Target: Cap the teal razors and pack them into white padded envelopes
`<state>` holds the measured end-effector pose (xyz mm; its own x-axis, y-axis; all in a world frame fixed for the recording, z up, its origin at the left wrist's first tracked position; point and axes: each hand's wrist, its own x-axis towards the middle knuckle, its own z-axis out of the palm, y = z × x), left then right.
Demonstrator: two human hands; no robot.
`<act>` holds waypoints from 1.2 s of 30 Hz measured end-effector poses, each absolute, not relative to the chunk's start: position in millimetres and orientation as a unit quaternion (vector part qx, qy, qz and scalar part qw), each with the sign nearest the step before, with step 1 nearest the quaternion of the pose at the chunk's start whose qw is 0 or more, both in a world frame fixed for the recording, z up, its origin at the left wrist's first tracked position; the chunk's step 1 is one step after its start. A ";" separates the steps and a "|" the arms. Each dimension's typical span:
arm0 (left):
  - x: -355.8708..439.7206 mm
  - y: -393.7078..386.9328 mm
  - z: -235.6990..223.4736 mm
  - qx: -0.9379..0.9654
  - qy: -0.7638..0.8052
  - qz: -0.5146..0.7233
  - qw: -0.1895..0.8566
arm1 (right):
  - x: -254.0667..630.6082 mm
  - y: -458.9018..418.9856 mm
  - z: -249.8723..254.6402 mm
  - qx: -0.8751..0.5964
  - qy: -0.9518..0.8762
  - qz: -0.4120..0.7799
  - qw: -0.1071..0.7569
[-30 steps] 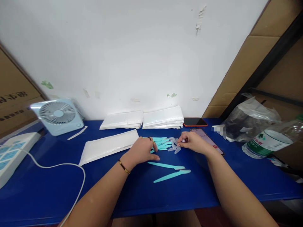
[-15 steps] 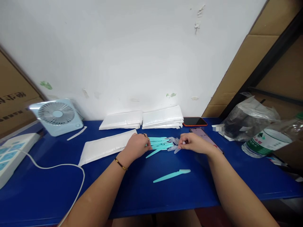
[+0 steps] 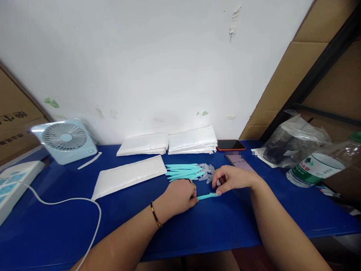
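A teal razor (image 3: 207, 196) runs from the left hand (image 3: 180, 195), closed around its handle end, to the right hand (image 3: 229, 178), half-curled at its head; whether that one grips it, I cannot tell. Beyond the left hand, more razors (image 3: 183, 171) lie on a blue table (image 3: 203, 233) backed by a white wall (image 3: 169, 67).

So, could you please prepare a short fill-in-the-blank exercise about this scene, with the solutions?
The left hand, with a gold-coloured ____ on one finger, holds a slim turquoise plastic tool, whose other end is at the right hand.
In the picture, a single flat white rectangular packet lies to the ____ of the pile of similar tools.
The clear plastic bottle has a ____ cap.
Missing words: ring; left; green.
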<state>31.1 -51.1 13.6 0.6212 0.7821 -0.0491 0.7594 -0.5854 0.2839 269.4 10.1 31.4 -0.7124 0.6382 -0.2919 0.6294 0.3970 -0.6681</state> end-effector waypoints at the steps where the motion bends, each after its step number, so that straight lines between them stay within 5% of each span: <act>1: 28.7 -47.9 14.2 0.884 0.443 0.045 0.144 | 267.6 9.2 30.8 -0.380 -0.825 0.419 0.000; 6: 11.5 -31.4 22.3 0.866 0.471 0.083 0.143 | 263.6 12.1 23.6 -0.425 -0.773 0.464 0.074; 16: -0.5 -20.8 19.3 0.862 0.482 0.133 0.078 | 270.1 25.7 20.1 -0.473 -0.814 0.239 0.238; 28: 12.7 -52.9 20.9 0.892 0.417 0.000 0.174 | 271.0 22.9 18.1 -0.405 -0.874 0.237 0.124; 36: 10.3 -30.0 12.8 0.875 0.472 0.080 0.071 | 251.5 35.5 3.4 -0.397 -0.888 0.104 0.208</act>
